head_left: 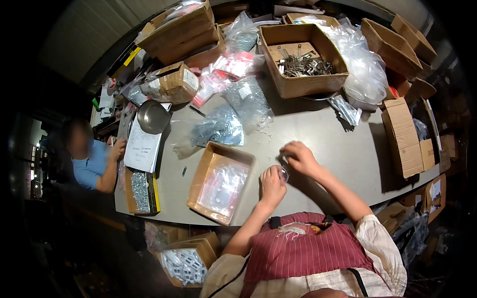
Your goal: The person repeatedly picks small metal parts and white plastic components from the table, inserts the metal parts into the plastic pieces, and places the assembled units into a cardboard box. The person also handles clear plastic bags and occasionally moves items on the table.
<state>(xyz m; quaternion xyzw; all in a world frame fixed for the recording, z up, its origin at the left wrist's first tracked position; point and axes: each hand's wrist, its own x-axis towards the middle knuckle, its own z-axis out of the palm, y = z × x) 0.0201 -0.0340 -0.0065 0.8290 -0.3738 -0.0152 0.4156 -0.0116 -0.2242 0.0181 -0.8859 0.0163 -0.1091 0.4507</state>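
Left of the fingers [273,172] lies one carton [230,153], bags [224,186] inside it; beyond the fingers — a box [312,88], with metal parts [305,67].

A cluttered workshop for small metal parts

I am in a workshop, by the look of everything crowding my grey counter [323,134]. At the far side a deep cardboard box [310,85] holds a heap of small metal pieces, and clear plastic bags [251,102] of more small parts lie spread out. On my left a tray of silver hardware [140,192] sits near a stack of papers [144,151], and a co-worker [89,171] in blue is at the counter's edge. Open cartons [400,139] crowd the right; another box [211,248], full of small packets [181,265], stands below on the near side.
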